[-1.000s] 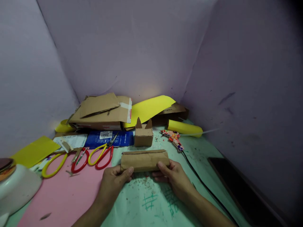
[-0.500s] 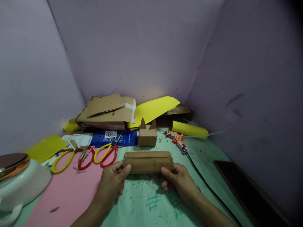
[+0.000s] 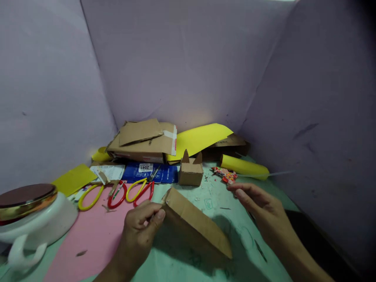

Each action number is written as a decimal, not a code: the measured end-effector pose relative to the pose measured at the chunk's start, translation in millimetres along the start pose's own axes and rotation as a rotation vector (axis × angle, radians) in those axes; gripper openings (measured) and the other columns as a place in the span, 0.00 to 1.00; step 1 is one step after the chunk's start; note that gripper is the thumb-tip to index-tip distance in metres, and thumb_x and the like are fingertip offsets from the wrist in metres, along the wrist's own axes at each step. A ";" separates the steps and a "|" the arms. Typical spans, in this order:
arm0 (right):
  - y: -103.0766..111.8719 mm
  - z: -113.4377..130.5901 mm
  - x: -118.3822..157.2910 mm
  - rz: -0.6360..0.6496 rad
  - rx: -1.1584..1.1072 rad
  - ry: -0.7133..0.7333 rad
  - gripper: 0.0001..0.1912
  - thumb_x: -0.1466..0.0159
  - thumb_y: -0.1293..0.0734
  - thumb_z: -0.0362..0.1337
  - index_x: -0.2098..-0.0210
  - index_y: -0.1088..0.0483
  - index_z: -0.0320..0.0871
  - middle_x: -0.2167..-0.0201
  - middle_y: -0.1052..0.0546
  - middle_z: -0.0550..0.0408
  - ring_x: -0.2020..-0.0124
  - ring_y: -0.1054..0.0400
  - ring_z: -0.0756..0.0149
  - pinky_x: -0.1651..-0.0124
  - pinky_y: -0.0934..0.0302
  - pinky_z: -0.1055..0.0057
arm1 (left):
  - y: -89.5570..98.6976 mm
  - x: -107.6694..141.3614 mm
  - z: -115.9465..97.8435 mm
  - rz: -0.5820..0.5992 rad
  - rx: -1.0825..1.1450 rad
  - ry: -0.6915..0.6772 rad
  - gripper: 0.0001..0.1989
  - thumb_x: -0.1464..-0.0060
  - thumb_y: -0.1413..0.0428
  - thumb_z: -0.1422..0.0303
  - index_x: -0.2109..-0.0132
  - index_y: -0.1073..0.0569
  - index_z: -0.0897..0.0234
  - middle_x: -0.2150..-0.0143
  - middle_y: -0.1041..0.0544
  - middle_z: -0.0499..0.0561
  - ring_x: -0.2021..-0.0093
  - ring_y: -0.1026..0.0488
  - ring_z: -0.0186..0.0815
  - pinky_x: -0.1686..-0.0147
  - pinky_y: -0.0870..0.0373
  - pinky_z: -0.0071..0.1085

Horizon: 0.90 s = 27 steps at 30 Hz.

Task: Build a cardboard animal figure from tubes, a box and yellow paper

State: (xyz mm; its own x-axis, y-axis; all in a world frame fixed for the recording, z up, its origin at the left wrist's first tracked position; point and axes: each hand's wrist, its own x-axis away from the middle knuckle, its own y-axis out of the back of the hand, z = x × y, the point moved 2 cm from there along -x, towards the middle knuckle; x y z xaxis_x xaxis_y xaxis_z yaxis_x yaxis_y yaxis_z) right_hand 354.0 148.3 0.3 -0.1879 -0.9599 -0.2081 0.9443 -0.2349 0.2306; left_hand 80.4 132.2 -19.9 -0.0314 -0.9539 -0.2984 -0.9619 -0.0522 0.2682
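Observation:
My left hand pinches one end of a long folded cardboard box, which slants down to the right above the table. My right hand is off the box, its fingers apart. Its fingertips are at the handle of a colourful patterned glue gun; whether they touch it I cannot tell. Behind the box stands a small cardboard box with two pointed ears. To the left of it lie scissors with red and yellow handles.
A white mug with a dark lid lies at left, beside pink paper. Cardboard and yellow sheets are piled against the back wall. A yellow paper roll lies right of them. A dark flat panel is at right.
My right hand has let go of the cardboard box and moved up right to the glue gun. The box, still in my left hand, has swung so its right end points down. The view has shifted slightly.

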 end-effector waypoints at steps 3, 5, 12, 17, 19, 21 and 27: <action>-22.4 38.7 -7.7 0.294 -0.065 0.140 0.13 0.41 0.34 0.46 0.64 0.25 0.46 0.69 0.25 0.54 0.68 0.34 0.67 0.68 0.41 0.73 | 13.2 -4.0 -13.6 0.032 0.033 -0.154 0.15 0.46 0.48 0.62 0.77 0.30 0.63 0.75 0.33 0.49 0.65 0.35 0.38 0.65 0.40 0.29; -47.1 54.6 -9.4 0.496 -0.114 0.184 0.14 0.40 0.35 0.45 0.59 0.26 0.44 0.77 0.29 0.58 0.75 0.36 0.71 0.72 0.41 0.75 | 17.9 -5.5 -16.1 0.065 0.107 -0.136 0.16 0.45 0.49 0.60 0.77 0.31 0.63 0.75 0.33 0.48 0.66 0.35 0.37 0.59 0.41 0.31; -118.9 27.0 3.8 0.941 -0.350 -0.084 0.19 0.41 0.35 0.50 0.61 0.29 0.39 0.83 0.33 0.63 0.87 0.38 0.78 0.84 0.46 0.82 | 13.9 -0.2 -3.4 0.163 0.367 0.107 0.20 0.50 0.46 0.55 0.80 0.38 0.64 0.80 0.43 0.44 0.79 0.47 0.29 0.79 0.51 0.28; -130.4 -1.7 7.7 0.998 -0.665 -0.313 0.20 0.48 0.27 0.47 0.68 0.32 0.37 0.85 0.31 0.63 0.88 0.37 0.76 0.83 0.38 0.78 | 8.6 -10.1 -2.9 0.268 0.302 0.184 0.20 0.51 0.47 0.54 0.80 0.39 0.63 0.80 0.45 0.43 0.79 0.48 0.29 0.78 0.52 0.28; -131.2 -8.7 5.8 0.968 -0.769 -0.361 0.20 0.50 0.26 0.46 0.69 0.33 0.37 0.87 0.30 0.62 0.89 0.37 0.76 0.82 0.36 0.77 | 6.0 -20.4 -2.3 0.346 0.278 0.189 0.20 0.51 0.47 0.53 0.80 0.40 0.63 0.81 0.46 0.43 0.79 0.49 0.29 0.78 0.54 0.28; -130.4 -14.2 2.5 0.915 -0.814 -0.383 0.20 0.51 0.25 0.45 0.70 0.33 0.37 0.88 0.29 0.61 0.89 0.36 0.75 0.82 0.37 0.77 | 2.1 -31.5 -1.1 0.440 0.238 0.159 0.21 0.51 0.47 0.53 0.80 0.38 0.64 0.81 0.44 0.44 0.79 0.48 0.29 0.78 0.53 0.28; -121.8 -18.3 -6.2 0.897 -0.780 -0.356 0.21 0.54 0.24 0.45 0.73 0.33 0.37 0.89 0.28 0.60 0.90 0.36 0.75 0.86 0.42 0.81 | -9.6 -40.4 3.3 0.406 0.244 0.156 0.21 0.52 0.45 0.53 0.80 0.36 0.65 0.79 0.38 0.46 0.77 0.42 0.31 0.76 0.47 0.28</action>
State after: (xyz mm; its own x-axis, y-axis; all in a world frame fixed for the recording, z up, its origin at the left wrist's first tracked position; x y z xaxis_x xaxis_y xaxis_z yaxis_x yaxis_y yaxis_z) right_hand 245.1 185.7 -43.8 0.6595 -0.7511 0.0287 0.6627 0.5630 -0.4938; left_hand 90.0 172.2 -13.5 -0.3938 -0.9166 -0.0688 -0.9164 0.3857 0.1070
